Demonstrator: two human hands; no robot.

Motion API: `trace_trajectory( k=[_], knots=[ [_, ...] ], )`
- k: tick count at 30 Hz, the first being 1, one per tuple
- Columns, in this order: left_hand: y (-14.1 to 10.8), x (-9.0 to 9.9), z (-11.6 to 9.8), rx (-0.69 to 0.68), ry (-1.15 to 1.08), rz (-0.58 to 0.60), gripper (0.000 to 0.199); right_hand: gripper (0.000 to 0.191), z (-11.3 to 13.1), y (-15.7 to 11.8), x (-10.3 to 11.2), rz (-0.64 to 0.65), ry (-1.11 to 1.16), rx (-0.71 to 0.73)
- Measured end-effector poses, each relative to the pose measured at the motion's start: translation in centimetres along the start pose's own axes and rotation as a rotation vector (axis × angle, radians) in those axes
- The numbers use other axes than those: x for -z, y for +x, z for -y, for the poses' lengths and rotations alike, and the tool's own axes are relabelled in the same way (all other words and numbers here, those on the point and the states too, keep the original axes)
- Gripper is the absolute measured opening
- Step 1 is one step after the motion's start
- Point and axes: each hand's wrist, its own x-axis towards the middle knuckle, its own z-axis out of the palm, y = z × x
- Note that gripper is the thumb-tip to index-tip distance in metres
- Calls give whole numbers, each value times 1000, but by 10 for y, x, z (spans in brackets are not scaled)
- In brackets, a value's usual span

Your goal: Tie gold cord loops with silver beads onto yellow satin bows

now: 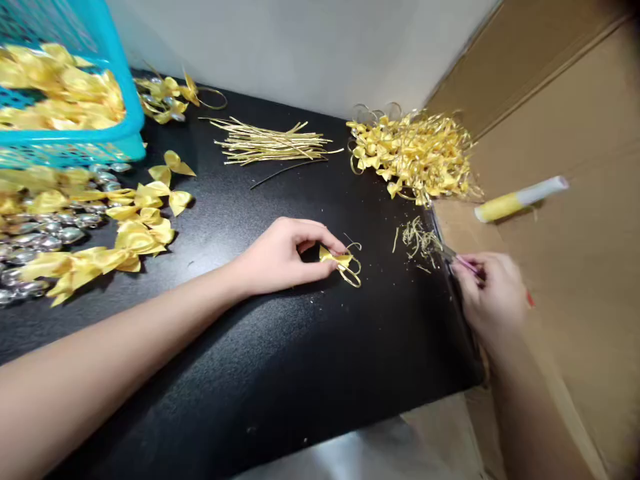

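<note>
My left hand [295, 257] pinches a small yellow ribbon bow [336, 259] between thumb and fingertips, low over the black table. A loop of gold twist tie [353, 273] sticks out from the bow to the right. At the table's right edge, my right hand [493, 290] is closed around pink-handled scissors [467, 263]; their grey tip points left and the hand partly hides them. That tip is close to a small heap of gold tie clippings [419, 239].
Gold twist ties [275, 143] lie bundled at the back. Finished bows with ties [415, 150] are heaped at back right. A turquoise basket [133, 127] of bows stands left, above rows of bows [135, 237] and silver beads [65, 233]. Cardboard [575, 280] borders the right, beside a yellow-white tube [520, 199].
</note>
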Motion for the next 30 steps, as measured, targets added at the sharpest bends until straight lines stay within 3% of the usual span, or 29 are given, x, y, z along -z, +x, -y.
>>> trace_trajectory(
  k=[4, 6, 8, 13, 19, 22, 25, 27, 30],
  knots=[
    [1, 7, 3, 130, -42, -269, 22, 43, -32, -15, 1, 6, -103, -95],
    [3, 10, 5, 193, 63, -455, 27, 43, -39, -20, -1, 25, -104, -148],
    [3, 13, 7, 219, 233, -551, 32, 41, -41, -22, -2, 32, -81, -184],
    [1, 10, 12, 107, 567, -400, 31, 35, -41, -21, -6, 52, -40, -217],
    [-1, 8, 16, 69, 694, -434, 50, 34, -39, -24, -2, 70, -134, -220],
    [2, 9, 19, -37, 720, -342, 41, 29, -20, -21, 8, 1, -225, -243],
    [7, 9, 23, -83, 771, -273, 29, 17, 22, -10, 15, -95, -70, -98],
    [8, 9, 24, -88, 781, -256, 20, 15, 59, 3, 10, 4, 135, 133],
    [9, 11, 23, -91, 738, -275, 21, 22, 110, 24, -8, 184, 214, 415]
  ],
)
